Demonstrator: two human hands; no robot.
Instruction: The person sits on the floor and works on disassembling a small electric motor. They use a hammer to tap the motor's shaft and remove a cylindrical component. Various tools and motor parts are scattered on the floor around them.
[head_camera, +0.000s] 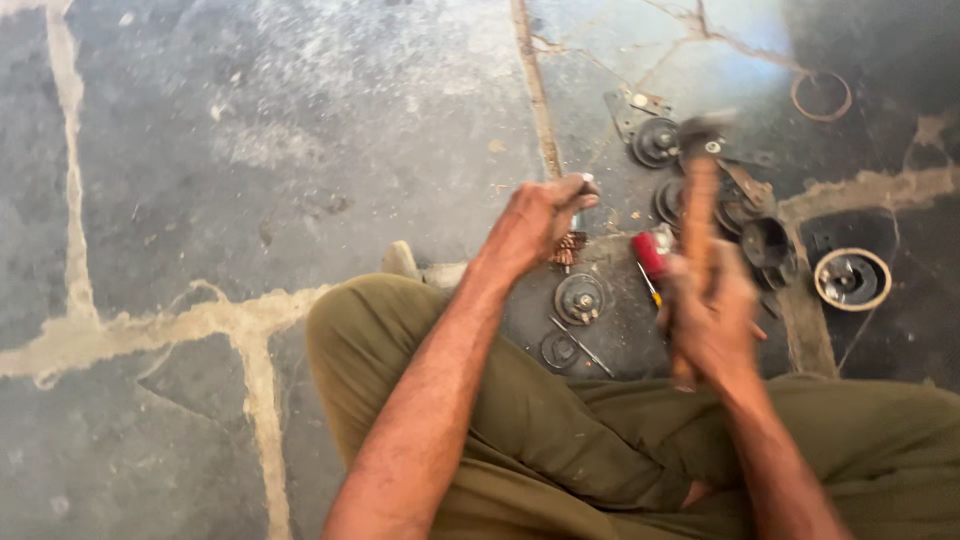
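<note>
Big grey stone floor (250, 150) fills most of the frame, patched with pale cement seams running across the left side and upper right. Person's sitting cross-legged on it, olive trousers (560, 450) taking up the bottom middle and right.

Right hand (712, 320), right of centre, is wrapped tight around the wooden handle of a hammer (697, 220), which stands nearly upright with the head blurred near the top. Left hand (540, 220), in the middle of the frame, is closed around a thin metal shaft, pressing down on a small copper-wound armature (568, 250) sitting just below the fist.

Scattered on the floor around them: a dark round disc part (580, 298) just under the armature, a white-rimmed round housing (851, 279) at the right edge, a red-handled tool (650, 255) just left of the hammer, and a thin wire ring (821, 96) up in the top right.
</note>
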